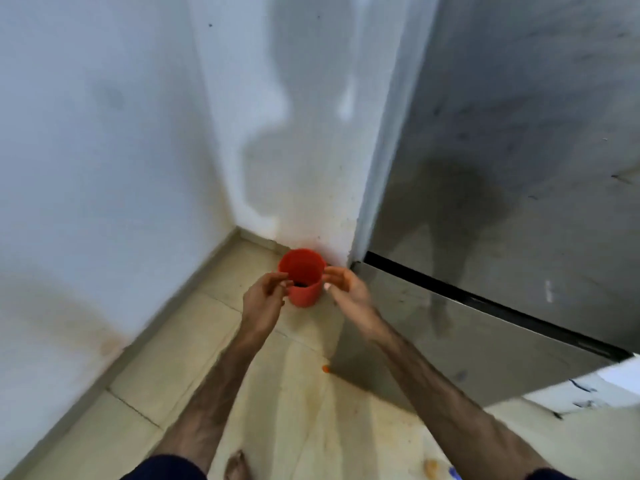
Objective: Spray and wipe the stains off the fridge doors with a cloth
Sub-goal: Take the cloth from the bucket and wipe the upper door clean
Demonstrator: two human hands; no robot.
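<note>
Left hand [265, 292] fingers loosely curled beside red cup [302, 277]; right hand [346, 287] open, empty, flanking other side.

1. A pale blue-white wall [86, 140] filled the left side of the view, marked with faint grey smudges and a brownish stain low down.
2. A second painted wall [298, 133] met it at an inside corner, speckled with small dark spots and dirtier near its base.
3. Soft shadows lay across that second wall, with brighter patches of light between them.
4. The floor [194, 382] was laid in large beige tiles with thin dark grout lines, and looked stained.
5. A narrow skirting strip [180, 303] of the same tile ran along the foot of the left wall.
6. A small orange scrap [325, 368] lay on the tiles.
</note>
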